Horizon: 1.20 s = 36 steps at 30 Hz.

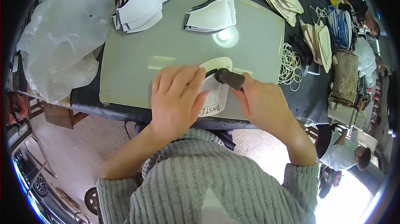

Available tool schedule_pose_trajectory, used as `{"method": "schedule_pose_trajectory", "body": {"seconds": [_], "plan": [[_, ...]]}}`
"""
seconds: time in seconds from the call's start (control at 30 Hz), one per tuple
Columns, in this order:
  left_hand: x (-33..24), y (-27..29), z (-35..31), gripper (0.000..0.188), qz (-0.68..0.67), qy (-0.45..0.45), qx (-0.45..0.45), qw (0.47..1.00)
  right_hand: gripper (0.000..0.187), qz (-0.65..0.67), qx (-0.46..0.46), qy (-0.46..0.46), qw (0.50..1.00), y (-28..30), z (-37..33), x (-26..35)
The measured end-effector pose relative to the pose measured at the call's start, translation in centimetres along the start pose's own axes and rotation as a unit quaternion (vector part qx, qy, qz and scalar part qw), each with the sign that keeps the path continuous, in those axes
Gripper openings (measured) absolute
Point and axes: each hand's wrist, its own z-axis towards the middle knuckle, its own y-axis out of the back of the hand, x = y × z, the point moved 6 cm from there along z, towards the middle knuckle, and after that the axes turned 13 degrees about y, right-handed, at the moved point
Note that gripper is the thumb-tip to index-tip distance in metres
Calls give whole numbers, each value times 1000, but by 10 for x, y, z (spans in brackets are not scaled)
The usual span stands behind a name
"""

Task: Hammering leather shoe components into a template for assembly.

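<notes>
White, black-edged flat piece (213, 94) lies on a cream card template (221, 62) by the glossy grey-green board's (125, 69) near edge, left hand (176, 94) flattened over it, right hand (266, 102) gripping a dark blunt tool (231, 79). It seems unfinished; whether the white stacks (213, 14) beyond are done, I cannot tell.

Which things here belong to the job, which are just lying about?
In the job:
dark tool in the right hand
white piece and cream template at the left hand
grey board beneath
smaller white stack, probably

Apparently lying about:
plastic bag
tangled white cord
patterned brown bundle
</notes>
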Motion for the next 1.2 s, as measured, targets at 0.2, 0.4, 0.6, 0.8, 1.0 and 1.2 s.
{"method": "schedule_pose_trajectory", "body": {"seconds": [0.2, 0.4, 0.6, 0.8, 1.0, 1.2], "plan": [[2, -2, 15, 34, 115, 7, -28, 993, 25, 23, -41, 44, 998, 0, 4, -11], [0, -8, 9, 31, 142, -33, -58, 988, 23, 51, -33, 48, 997, 11, 5, -21], [1, -8, 11, 31, 131, -29, -56, 989, 24, 0, 14, 80, 997, 11, 15, -20], [1, -8, 13, 31, 130, -20, -41, 990, 25, -1, -21, 97, 995, 20, 14, -13], [1, -4, 16, 28, 112, 15, -42, 993, 25, -3, 11, 65, 998, 9, 13, -18], [0, -3, 10, 31, 95, -29, -65, 993, 25, 3, 6, 61, 998, 8, 14, -17]]}}
